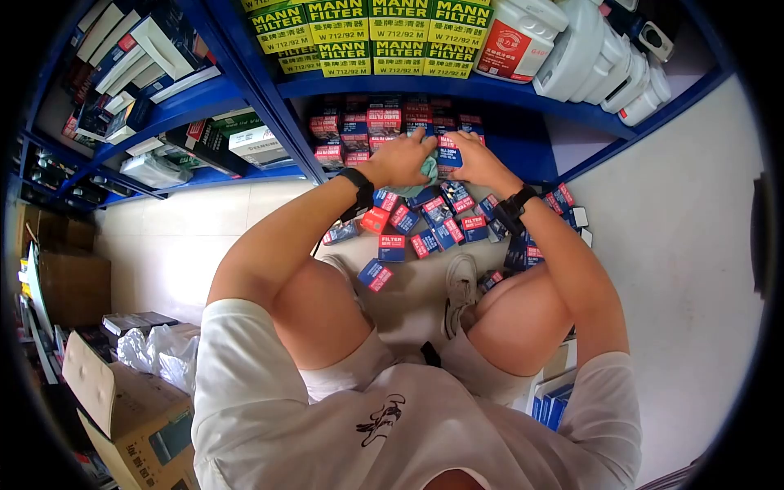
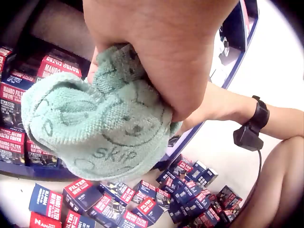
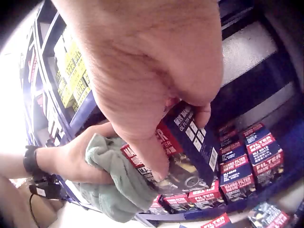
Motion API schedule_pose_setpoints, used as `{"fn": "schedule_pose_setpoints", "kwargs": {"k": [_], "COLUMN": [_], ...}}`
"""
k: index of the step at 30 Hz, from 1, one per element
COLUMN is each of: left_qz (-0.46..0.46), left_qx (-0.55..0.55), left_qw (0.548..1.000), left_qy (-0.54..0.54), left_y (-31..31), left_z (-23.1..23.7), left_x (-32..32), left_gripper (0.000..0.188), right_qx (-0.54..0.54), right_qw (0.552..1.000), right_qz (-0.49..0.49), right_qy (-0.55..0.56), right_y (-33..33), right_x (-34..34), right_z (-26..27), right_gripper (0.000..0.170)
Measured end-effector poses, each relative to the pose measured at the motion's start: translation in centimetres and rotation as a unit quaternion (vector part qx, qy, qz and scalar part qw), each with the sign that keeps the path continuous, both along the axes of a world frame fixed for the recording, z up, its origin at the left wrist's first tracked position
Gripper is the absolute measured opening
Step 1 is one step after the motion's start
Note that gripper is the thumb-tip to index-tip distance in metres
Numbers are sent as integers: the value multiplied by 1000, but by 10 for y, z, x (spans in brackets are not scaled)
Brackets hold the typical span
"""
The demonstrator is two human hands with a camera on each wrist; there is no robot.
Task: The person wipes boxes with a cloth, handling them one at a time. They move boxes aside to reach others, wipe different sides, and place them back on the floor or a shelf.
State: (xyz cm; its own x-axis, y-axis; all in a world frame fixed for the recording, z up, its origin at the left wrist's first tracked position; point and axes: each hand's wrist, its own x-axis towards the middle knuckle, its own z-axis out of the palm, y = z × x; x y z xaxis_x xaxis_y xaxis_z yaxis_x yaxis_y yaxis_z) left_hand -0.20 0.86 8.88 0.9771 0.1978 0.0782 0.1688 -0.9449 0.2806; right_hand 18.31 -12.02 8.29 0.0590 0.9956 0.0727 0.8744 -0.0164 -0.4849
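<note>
My right hand (image 1: pixel 483 162) (image 3: pixel 152 80) grips a red and blue filter box (image 1: pixel 448 155) (image 3: pixel 190 152) at the front of the lower shelf, thumb and fingers on its sides. Bunched in my left hand (image 1: pixel 402 159) (image 2: pixel 156 52) is a light green cloth (image 1: pixel 429 169) (image 2: pixel 104 123) (image 3: pixel 116 175), which hangs close beside the box. In the left wrist view the cloth hides the left fingertips. Behind the hands, similar boxes (image 1: pixel 383 121) (image 3: pixel 237 173) stand stacked in rows on the lower shelf.
Loose filter boxes (image 1: pixel 392 247) (image 2: pixel 107 209) lie scattered on the floor below the shelf, between and beside the feet. Green and yellow boxes (image 1: pixel 402 33) and white jugs (image 1: pixel 523 37) fill the shelf above. An open carton (image 1: pixel 135 408) stands at the lower left.
</note>
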Motion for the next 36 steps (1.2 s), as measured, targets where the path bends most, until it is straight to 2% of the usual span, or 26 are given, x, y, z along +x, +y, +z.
{"fn": "schedule_pose_setpoints", "kwargs": {"k": [7, 10, 15, 17, 24, 27, 31, 33, 36], "left_qz": [50, 34, -13, -15, 35, 52, 20, 7, 18], "left_qx": [-2, 6, 27, 29, 0, -21, 10, 13, 10], "left_qw": [999, 999, 998, 998, 999, 998, 999, 1000, 1000], "left_qy": [-19, -20, -48, -50, -15, -17, -28, -27, -18], "left_y": [8, 12, -4, -9, 7, 10, 4, -2, -6], "left_z": [-5, -3, 16, 19, 5, 2, 10, 14, 12], "left_x": [-2, -5, -3, -1, -1, -1, 0, 0, 1], "left_gripper": [72, 72, 67, 68, 73, 73, 72, 71, 75], "right_qx": [23, 43, 65, 30, 67, 26, 17, 116, 70], "right_qw": [997, 996, 997, 999, 994, 998, 999, 993, 997], "right_qz": [58, 71, 41, 15, 88, 50, 13, 8, 25], "right_qy": [36, 19, 19, 4, 7, -17, -41, -29, -26], "right_y": [-3, -2, -2, -1, -6, 0, 2, 2, 2], "right_x": [-9, -14, -6, -7, -14, -21, -17, -12, -9], "right_z": [8, 10, 0, 5, 15, 18, 14, 2, 5], "right_gripper": [84, 81, 82, 80, 77, 77, 78, 77, 76]}}
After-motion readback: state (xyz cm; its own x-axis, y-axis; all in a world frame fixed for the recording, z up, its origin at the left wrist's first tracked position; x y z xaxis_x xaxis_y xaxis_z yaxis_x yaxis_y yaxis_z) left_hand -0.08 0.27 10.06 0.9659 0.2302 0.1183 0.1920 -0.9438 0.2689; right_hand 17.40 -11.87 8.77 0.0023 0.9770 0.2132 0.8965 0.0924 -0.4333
